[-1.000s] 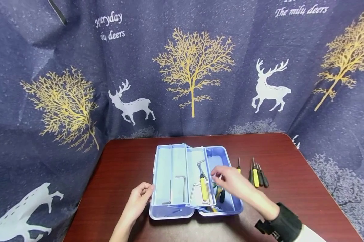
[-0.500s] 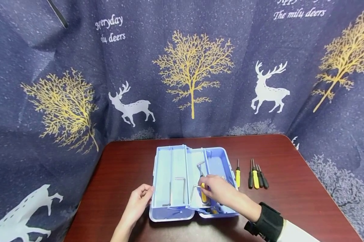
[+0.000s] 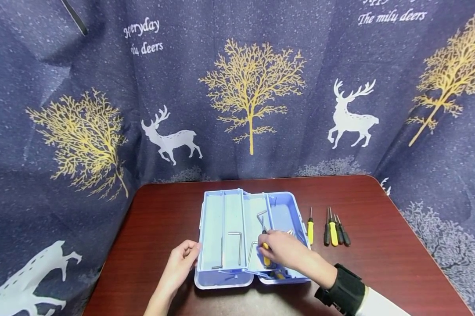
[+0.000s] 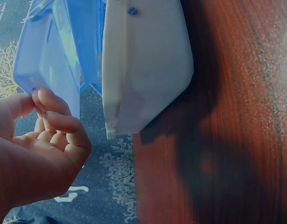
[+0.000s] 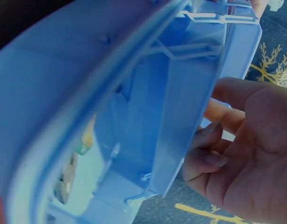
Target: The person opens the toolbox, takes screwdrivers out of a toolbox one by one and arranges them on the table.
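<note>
A blue toolbox [image 3: 285, 199] stands with its stepped trays spread out. My left hand [image 3: 184, 259] pinches the outer edge of the upper tray [image 3: 213, 210] between thumb and fingertips; the left wrist view shows that hand [image 4: 50, 135] at the tray's corner. Inside the lower tray [image 3: 255, 202], my right hand [image 3: 285, 248] grips a yellow-and-black screwdriver [image 3: 267, 261], its shaft pointing away from me. The fingers hide part of its handle. L-shaped hex keys lie around it, one hex key [image 3: 261, 214] behind. Over the tray wall, the right wrist view shows the curled right hand [image 5: 246, 144].
Several screwdrivers [image 3: 334, 232] lie grouped right of the box, and a single yellow screwdriver [image 3: 310, 232] lies closer. More hex keys [image 3: 239, 248] are in the upper tray. Pliers-like tools [image 5: 66, 177] sit in the box's deep bottom. A patterned curtain hangs behind the table [image 3: 162, 206].
My right hand has moved left from over the deep compartment to the screwdriver in the lower tray and taken hold of it; the screwdriver has shifted slightly. The left hand stays put.
</note>
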`<state>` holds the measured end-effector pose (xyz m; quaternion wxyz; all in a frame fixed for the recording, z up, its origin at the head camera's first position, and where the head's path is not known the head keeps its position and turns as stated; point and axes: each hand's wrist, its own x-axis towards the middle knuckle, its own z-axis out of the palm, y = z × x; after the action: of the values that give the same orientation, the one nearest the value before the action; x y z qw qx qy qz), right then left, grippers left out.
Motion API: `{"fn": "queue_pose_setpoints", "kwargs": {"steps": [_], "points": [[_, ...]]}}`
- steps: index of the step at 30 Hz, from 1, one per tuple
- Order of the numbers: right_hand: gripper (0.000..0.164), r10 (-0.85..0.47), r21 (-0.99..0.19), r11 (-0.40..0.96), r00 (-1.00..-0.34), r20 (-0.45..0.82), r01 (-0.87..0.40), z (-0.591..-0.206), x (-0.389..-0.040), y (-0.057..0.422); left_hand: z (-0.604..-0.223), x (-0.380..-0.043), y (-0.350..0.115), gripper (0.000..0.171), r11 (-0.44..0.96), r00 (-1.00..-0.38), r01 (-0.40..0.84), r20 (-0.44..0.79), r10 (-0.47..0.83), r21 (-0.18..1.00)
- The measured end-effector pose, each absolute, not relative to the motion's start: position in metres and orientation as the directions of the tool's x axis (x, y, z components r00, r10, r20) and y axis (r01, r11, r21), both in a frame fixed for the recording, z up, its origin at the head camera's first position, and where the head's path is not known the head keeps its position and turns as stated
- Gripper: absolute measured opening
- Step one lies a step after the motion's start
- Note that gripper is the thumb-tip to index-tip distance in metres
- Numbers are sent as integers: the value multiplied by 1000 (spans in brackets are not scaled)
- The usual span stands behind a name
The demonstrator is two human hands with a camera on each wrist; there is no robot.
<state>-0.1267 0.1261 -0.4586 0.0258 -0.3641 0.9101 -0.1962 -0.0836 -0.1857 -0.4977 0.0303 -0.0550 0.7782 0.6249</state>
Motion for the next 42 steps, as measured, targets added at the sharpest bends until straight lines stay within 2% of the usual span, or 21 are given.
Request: {"fn": "queue_pose_setpoints", "kwargs": {"steps": [5, 10, 13, 16, 20, 24, 29, 38, 42], "points": [[5, -610, -479, 669, -788, 82, -568, -465, -127, 131, -496, -83, -186, 19, 218, -991, -136, -130, -43, 966], [2, -587, -598, 616, -805, 87, -513, -463, -127, 139, -496, -83, -186, 19, 217, -989, -144, -136, -49, 966], [7, -559, -665, 576, -823, 103, -475, -460, -123, 146, -496, -83, -186, 19, 215, -989, -149, -142, -51, 965], [13, -495, -689, 556, -851, 175, -465, -457, -120, 156, -497, -84, -185, 19, 214, -988, -155, -149, -44, 965], [16, -373, -653, 586, -875, 308, -480, -450, -125, 173, -497, -84, -184, 20, 212, -988, -156, -151, -37, 965], [17, -253, -598, 680, -901, 352, -425, -439, -135, 199, -495, -84, -185, 20, 210, -987, -160, -155, -41, 965], [14, -161, -523, 791, -933, 323, -318, -443, -148, 237, -493, -85, -185, 20, 206, -988, -154, -149, -38, 966], [6, -135, -465, 860, -972, 191, -211, -490, -156, 269, -494, -85, -185, 19, 209, -988, -156, -150, -48, 965], [5, -140, -429, 879, -973, 183, -208, -510, -158, 273, -496, -84, -184, 19, 202, -988, -155, -148, -48, 967]]}}
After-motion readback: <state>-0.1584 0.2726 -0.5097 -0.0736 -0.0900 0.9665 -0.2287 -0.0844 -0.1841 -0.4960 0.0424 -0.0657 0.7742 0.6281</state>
